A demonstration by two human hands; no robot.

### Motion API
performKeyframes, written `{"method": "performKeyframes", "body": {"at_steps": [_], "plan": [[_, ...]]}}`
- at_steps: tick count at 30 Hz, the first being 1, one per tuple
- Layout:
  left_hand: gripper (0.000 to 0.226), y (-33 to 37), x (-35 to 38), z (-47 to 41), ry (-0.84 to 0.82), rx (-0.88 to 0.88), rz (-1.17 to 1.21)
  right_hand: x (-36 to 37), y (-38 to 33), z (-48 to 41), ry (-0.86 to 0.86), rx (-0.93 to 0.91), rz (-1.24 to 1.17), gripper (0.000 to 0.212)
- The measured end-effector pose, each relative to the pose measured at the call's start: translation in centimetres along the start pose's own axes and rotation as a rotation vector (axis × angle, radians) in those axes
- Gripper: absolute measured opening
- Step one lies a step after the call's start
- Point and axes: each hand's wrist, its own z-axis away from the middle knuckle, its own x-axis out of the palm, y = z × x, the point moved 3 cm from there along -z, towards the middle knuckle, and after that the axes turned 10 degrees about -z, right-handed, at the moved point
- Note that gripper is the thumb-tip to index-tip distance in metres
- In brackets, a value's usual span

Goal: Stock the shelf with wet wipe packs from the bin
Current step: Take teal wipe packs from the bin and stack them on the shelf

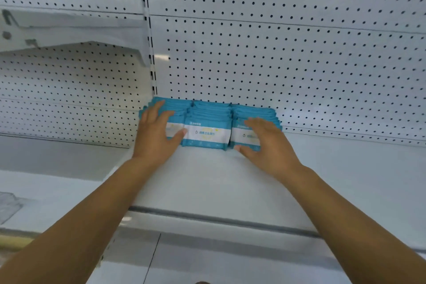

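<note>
White pegboard shelf (230,182) | three wet wipe stacks (208,127) in left-right row at far wall | left hand (156,131), right hand (265,143) flat, released, flanking row ends

Left hand (156,131) covering most of left wipe row (171,110); right hand (267,143) hiding front of right wipe row (255,113). Print on middle wipe row (207,132) too blurred to read. Packs behind front ones uncountable. Both forearms cut off by bottom edge. Grey blurred object (8,207) at left edge unidentifiable.
</note>
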Motion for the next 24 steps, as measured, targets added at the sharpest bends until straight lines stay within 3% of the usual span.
{"method": "performKeyframes", "body": {"at_steps": [8,24], "plan": [[0.066,12.9,2.2,2.8,-0.268,0.204,0.106,-10.4,4.4,6.7,0.107,0.148,0.109,0.071],[0.072,42.4,6.6,15.2,-0.489,0.642,0.421,-29.3,14.0,30.9,0.277,0.606,0.310,0.072]]}}
